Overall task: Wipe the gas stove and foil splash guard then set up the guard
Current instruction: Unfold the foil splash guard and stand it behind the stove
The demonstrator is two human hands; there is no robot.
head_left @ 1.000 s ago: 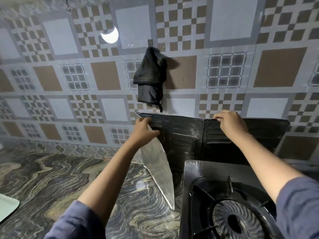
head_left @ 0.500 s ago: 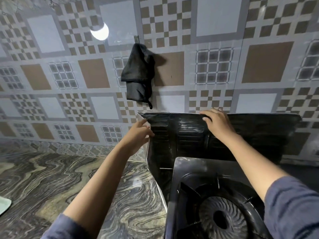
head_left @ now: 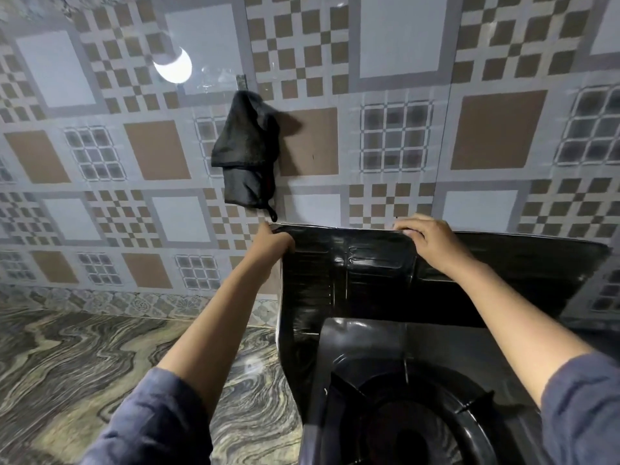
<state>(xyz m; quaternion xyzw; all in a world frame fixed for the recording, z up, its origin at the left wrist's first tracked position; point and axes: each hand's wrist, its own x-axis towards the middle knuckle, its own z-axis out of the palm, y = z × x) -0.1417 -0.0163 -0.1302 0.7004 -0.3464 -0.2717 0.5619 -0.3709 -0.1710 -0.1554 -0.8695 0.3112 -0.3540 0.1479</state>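
Head view, looking forward and down over my two outstretched arms in blue-grey sleeves. My left hand (head_left: 273,241) grips the top left corner of the foil splash guard (head_left: 369,283), its fingers clenched around the edge where the back panel meets the left side panel. My right hand (head_left: 427,238) rests further along the same top edge, with its fingers (head_left: 407,229) curled over the rim and grasping it. The guard stands upright, dark and glossy with pressed ridges, its back panel close against the tiled wall (head_left: 496,129) and stretching off to the right, its left side panel folded forward along the left flank of the gas stove (head_left: 385,380). The stove is black and sits directly in front of the guard at the lower right of the view, with a round burner (head_left: 412,434) and the prongs of a pan support visible on top. The stove and guard stand on a marbled surface (head_left: 84,380) with swirling grey and cream veins, which runs away to the left. The wall behind carries a patchwork pattern of brown, white and checked squares. A dark cloth (head_left: 248,152) hangs from a small hook (head_left: 241,80) on the wall, just above and slightly left of the guard's left corner, not touching it. A bright light reflection (head_left: 172,67) shines on the tiles to the left of the hook.
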